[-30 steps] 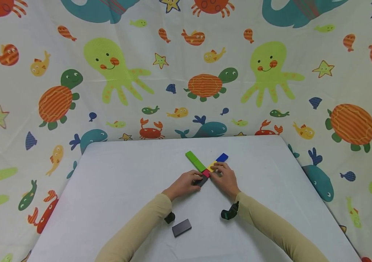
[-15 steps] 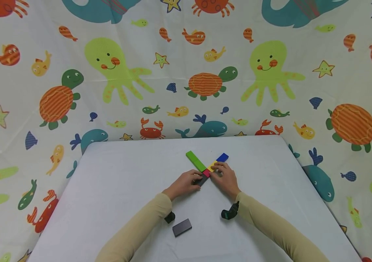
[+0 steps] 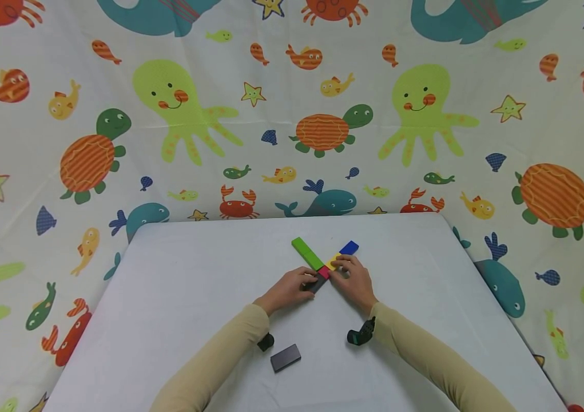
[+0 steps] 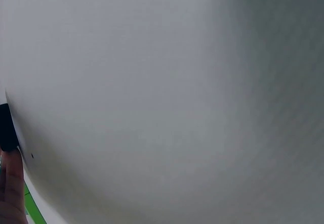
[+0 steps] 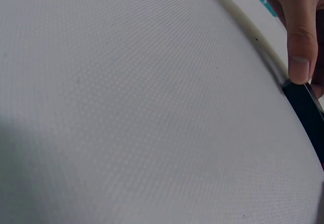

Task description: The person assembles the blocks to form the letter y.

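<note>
In the head view, several flat coloured blocks form a Y-like shape on the white table. My left hand pinches a dark grey block at the near end. A small red block joins it to the long green bar, which angles to the far left. My right hand grips the yellow block, its thumb close to the red one. Beyond the yellow, a blue block continues the line. In the right wrist view, a thumb and finger hold the dark block. Fingers partly hide the yellow block.
A loose dark grey block lies nearer the person, between the forearms. The white-covered table has a cloth printed with sea animals hanging behind it. Both wrists carry black cameras.
</note>
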Action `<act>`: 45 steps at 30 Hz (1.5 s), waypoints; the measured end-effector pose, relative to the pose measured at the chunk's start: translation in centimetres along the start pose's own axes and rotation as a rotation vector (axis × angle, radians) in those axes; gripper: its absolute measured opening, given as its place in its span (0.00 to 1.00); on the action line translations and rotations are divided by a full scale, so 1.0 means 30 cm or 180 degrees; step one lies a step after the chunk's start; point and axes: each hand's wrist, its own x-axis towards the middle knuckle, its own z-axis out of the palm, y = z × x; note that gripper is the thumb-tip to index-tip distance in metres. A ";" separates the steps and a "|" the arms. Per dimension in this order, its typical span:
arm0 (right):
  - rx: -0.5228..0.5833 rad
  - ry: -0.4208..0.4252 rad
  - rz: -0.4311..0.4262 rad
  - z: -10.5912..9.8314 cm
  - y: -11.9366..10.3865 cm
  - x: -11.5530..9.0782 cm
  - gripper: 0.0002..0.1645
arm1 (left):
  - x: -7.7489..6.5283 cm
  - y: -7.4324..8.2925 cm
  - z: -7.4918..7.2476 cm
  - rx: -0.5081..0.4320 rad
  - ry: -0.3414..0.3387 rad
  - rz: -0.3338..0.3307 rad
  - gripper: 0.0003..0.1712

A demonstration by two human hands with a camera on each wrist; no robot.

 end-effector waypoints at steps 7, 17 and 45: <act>0.0010 -0.0008 -0.0015 0.002 -0.002 0.000 0.17 | -0.005 0.004 -0.005 -0.0035 0.0012 0.0011 0.24; 0.0020 -0.0009 -0.0052 0.007 -0.001 0.000 0.18 | -0.012 0.002 -0.006 -0.0062 -0.0015 -0.0044 0.25; 0.0115 -0.0049 0.0012 -0.006 0.007 -0.004 0.18 | -0.286 0.048 -0.047 -0.0814 -0.0393 0.0646 0.18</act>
